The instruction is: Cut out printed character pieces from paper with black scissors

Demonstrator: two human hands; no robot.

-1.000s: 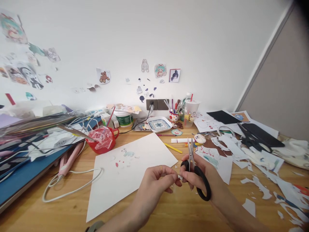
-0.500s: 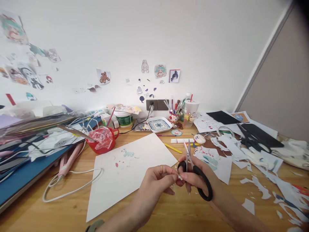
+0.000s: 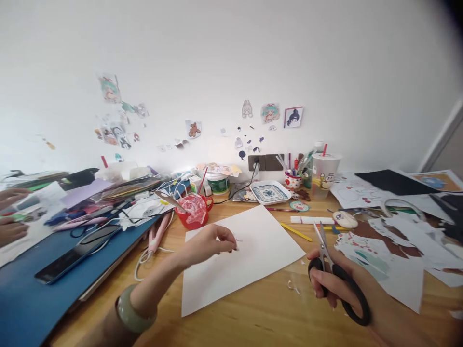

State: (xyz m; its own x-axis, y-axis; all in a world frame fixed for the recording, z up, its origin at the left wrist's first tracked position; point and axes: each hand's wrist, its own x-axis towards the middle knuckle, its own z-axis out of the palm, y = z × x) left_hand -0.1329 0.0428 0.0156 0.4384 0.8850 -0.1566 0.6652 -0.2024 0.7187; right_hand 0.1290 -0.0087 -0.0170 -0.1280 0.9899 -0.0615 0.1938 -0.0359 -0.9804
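My left hand (image 3: 211,242) reaches over the white sheet of paper (image 3: 246,260) on the wooden desk, its fingertips pinched together and touching the sheet near some small coloured cut-outs. Whatever the pinch holds is too small to name. A green bangle sits on that wrist. My right hand (image 3: 331,284) rests low at the right, fingers through the black handles of a pair of scissors (image 3: 336,274). The blades point up and away and look closed. A few tiny paper scraps (image 3: 292,286) lie between the sheet and the scissors.
A red cup with crumpled plastic (image 3: 193,209) stands behind the sheet, with a patterned dish (image 3: 269,193), pen pot and drink cup farther back. Cut paper litters the right side. A blue board with a phone (image 3: 68,258) and cables lies left. Another person's hands (image 3: 10,214) show at far left.
The camera has swung left. My left hand left the scissors and reached out to the white sheet. My right hand stayed low at the right, still gripping the scissors.
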